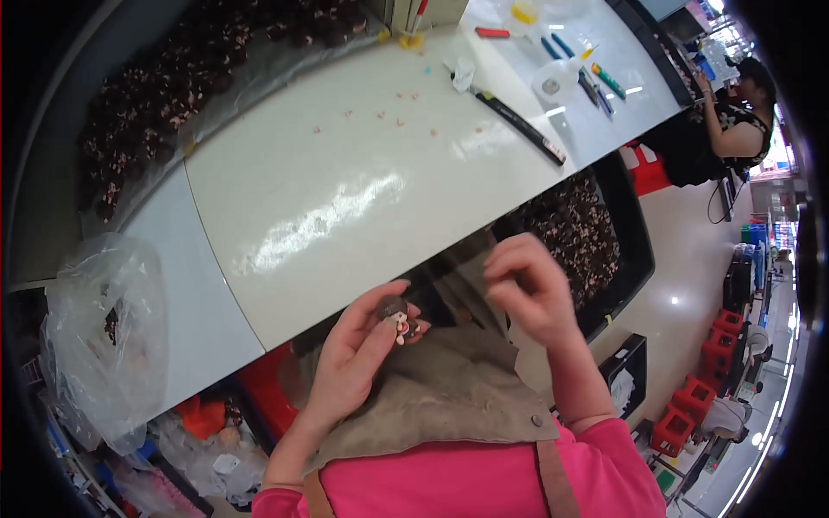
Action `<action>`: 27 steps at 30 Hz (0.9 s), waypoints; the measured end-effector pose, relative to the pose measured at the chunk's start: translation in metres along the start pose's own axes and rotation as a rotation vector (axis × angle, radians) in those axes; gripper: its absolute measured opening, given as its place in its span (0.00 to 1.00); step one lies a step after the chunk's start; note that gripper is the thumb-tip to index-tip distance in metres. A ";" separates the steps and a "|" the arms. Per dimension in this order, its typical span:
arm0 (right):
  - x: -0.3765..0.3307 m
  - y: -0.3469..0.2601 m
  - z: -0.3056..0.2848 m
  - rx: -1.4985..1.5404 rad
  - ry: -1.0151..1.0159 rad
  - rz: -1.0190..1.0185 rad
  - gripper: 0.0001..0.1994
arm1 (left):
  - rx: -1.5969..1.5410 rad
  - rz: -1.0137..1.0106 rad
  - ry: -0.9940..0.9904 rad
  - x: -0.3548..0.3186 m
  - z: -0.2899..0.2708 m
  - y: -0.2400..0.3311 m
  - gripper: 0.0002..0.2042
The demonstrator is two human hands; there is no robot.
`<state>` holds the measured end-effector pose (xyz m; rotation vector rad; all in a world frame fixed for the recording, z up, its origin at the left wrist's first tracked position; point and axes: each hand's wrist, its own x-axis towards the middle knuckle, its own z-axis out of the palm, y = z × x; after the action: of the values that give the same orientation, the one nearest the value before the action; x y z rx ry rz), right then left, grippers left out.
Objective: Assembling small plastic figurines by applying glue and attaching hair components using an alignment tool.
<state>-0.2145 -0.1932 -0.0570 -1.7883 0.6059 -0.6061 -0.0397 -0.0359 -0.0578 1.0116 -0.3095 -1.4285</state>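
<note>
My left hand (354, 354) is closed around a small doll figurine (397, 321) with dark brown hair, a pale face and some red on its body. It holds the figurine just off the table's front edge, above my apron (440, 397). To the right, my right hand (528, 289) is raised apart from the figurine, its fingers curled in toward the thumb and slightly blurred. Whatever those fingers may hold is hidden. Below that hand stands a black bin (587, 250) filled with many small brown and pink pieces.
A white table (345, 198) carries small pink bits and a black pen (522, 129). A white glue bottle (557, 78) and several slim tools lie at the far right. Brown pieces fill a lined tray (173, 95) at far left. A clear plastic bag (112, 328) hangs nearby. A person (743, 121) works at right.
</note>
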 end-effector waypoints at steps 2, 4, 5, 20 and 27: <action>0.012 -0.014 -0.023 -0.046 0.129 0.010 0.04 | -0.043 0.086 -0.107 -0.003 -0.002 0.013 0.15; 0.024 -0.018 -0.047 -0.233 0.220 -0.088 0.01 | -0.123 0.072 -0.002 -0.040 0.000 0.048 0.13; 0.034 -0.025 -0.056 -0.304 0.224 -0.081 0.02 | -0.547 0.565 -0.723 -0.025 0.004 0.047 0.11; 0.122 0.002 -0.080 -1.256 0.106 -0.359 0.11 | -0.403 1.156 -1.207 -0.028 0.051 0.110 0.10; 0.102 -0.013 -0.077 -1.260 0.086 -0.304 0.15 | -0.410 1.225 -1.038 -0.040 0.055 0.097 0.09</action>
<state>-0.1889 -0.3112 -0.0131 -3.0838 0.8751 -0.5251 -0.0221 -0.0375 0.0586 -0.3839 -1.0989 -0.6624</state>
